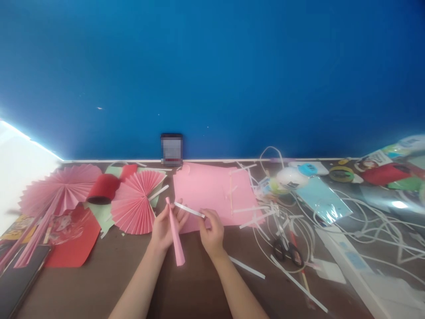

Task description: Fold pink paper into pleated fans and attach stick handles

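Observation:
A narrow folded pink paper [176, 243] slants down across my left hand [162, 228], whose thumb and fingers grip it near its upper end. My right hand [212, 230] pinches one end of a white paper strip [190, 210] between thumb and fingers. The strip's other end reaches the left fingers, close beside the folded paper; I cannot tell whether the two touch. Left of my left hand lies an opened pink paper fan [137, 208]. Behind both hands a pink sheet [202, 186] lies on the dark table.
Another pink fan [63, 188], a red roll [103, 188] and a red sheet [73, 248] lie left. Scissors [288, 252], loose white strips [247, 267], tangled cables [355, 230] and a power strip [348, 257] crowd the right. A framed device [172, 149] leans on the blue wall.

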A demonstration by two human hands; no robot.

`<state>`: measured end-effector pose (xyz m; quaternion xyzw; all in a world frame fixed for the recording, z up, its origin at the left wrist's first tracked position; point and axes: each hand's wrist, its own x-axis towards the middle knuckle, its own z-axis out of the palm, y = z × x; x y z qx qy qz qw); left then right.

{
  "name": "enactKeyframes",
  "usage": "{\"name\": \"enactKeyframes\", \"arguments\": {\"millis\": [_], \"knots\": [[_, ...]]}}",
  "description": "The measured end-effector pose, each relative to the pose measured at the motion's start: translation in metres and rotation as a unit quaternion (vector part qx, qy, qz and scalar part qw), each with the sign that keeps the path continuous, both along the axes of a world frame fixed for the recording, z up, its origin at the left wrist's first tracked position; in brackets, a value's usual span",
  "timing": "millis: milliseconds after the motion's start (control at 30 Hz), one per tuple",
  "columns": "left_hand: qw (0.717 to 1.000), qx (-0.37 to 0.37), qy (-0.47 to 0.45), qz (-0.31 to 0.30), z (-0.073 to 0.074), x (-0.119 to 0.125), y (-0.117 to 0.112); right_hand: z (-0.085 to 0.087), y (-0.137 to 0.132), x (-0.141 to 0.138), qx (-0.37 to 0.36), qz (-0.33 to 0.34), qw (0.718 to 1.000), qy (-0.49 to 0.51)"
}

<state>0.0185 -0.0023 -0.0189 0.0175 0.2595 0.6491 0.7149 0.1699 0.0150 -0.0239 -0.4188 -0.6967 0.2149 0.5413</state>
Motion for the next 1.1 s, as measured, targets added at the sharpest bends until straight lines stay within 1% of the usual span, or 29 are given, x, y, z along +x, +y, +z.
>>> {"name": "enactKeyframes", "arguments": {"millis": [67, 133, 300, 400, 467, 533, 567, 667, 733, 767, 833, 933, 1000, 1100], "knots": [[1.000, -0.008, -0.003, 0.013, -0.002, -0.001, 0.001, 0.001, -0.001, 0.000, 0.002, 0.004, 1.000, 0.006], [0.999, -0.010, -0.017, 0.025, -0.002, -0.001, 0.002, 0.000, -0.001, 0.000, -0.013, 0.013, 1.000, 0.018], [0.997, -0.020, -0.058, 0.051, 0.001, -0.001, 0.004, 0.000, -0.001, -0.002, -0.109, 0.043, 0.990, 0.083], [0.997, -0.035, -0.045, 0.058, 0.002, 0.001, 0.006, 0.003, 0.001, -0.001, -0.133, 0.053, 0.986, 0.091], [0.997, -0.041, -0.025, 0.063, 0.001, 0.003, 0.006, 0.005, 0.003, 0.001, -0.152, 0.042, 0.982, 0.106], [0.998, -0.043, -0.007, 0.049, 0.001, 0.005, 0.006, 0.005, 0.007, 0.004, -0.195, 0.013, 0.968, 0.157], [0.999, -0.043, 0.002, 0.033, 0.000, 0.005, 0.006, 0.004, 0.009, 0.005, -0.221, -0.002, 0.956, 0.195], [0.999, -0.031, 0.033, -0.008, 0.001, 0.008, 0.006, 0.002, 0.015, 0.010, -0.278, -0.014, 0.905, 0.322], [0.997, -0.025, 0.072, -0.001, 0.002, 0.009, 0.006, 0.003, 0.018, 0.012, -0.293, -0.003, 0.875, 0.385], [0.995, -0.026, 0.098, 0.006, 0.003, 0.010, 0.006, 0.004, 0.018, 0.014, -0.297, 0.000, 0.866, 0.403], [0.986, -0.039, 0.159, 0.013, 0.005, 0.014, 0.006, 0.006, 0.019, 0.016, -0.301, -0.002, 0.858, 0.416], [0.969, -0.054, 0.239, 0.008, 0.007, 0.019, 0.006, 0.009, 0.018, 0.018, -0.302, 0.001, 0.861, 0.410], [0.962, -0.048, 0.267, -0.001, 0.008, 0.022, 0.005, 0.011, 0.018, 0.020, -0.303, 0.015, 0.858, 0.414], [0.959, -0.023, 0.281, -0.008, 0.009, 0.024, 0.004, 0.012, 0.019, 0.019, -0.312, 0.053, 0.851, 0.419]]}}
